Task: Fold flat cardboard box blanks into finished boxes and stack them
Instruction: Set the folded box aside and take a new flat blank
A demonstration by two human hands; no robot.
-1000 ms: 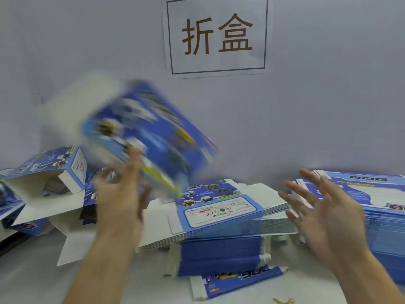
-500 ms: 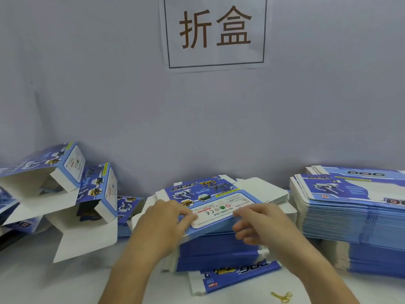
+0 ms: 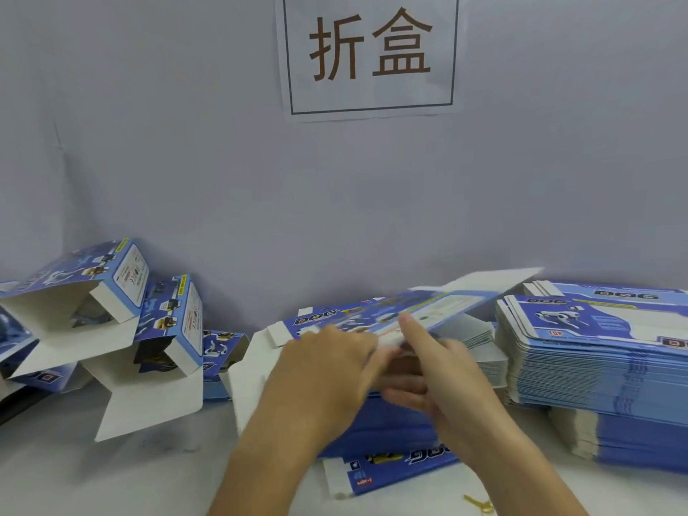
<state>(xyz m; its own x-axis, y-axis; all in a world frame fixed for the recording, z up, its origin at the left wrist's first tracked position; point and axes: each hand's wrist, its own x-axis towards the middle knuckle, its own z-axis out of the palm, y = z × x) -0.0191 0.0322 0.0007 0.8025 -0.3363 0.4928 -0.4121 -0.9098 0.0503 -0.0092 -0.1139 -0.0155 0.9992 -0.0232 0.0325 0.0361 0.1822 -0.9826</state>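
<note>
Lifting the top box blank (image 3: 391,316) off the centre stack (image 3: 394,422), the left hand (image 3: 327,370) and right hand (image 3: 443,370) are each apparently pinching its blurred near edge, beside folded boxes (image 3: 123,314).

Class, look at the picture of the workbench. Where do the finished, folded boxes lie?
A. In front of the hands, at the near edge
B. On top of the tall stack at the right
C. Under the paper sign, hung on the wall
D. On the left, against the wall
D: the folded boxes sit at the left by the wall, while the right stack holds only flat blanks and both hands lift one blank in the middle.
</note>
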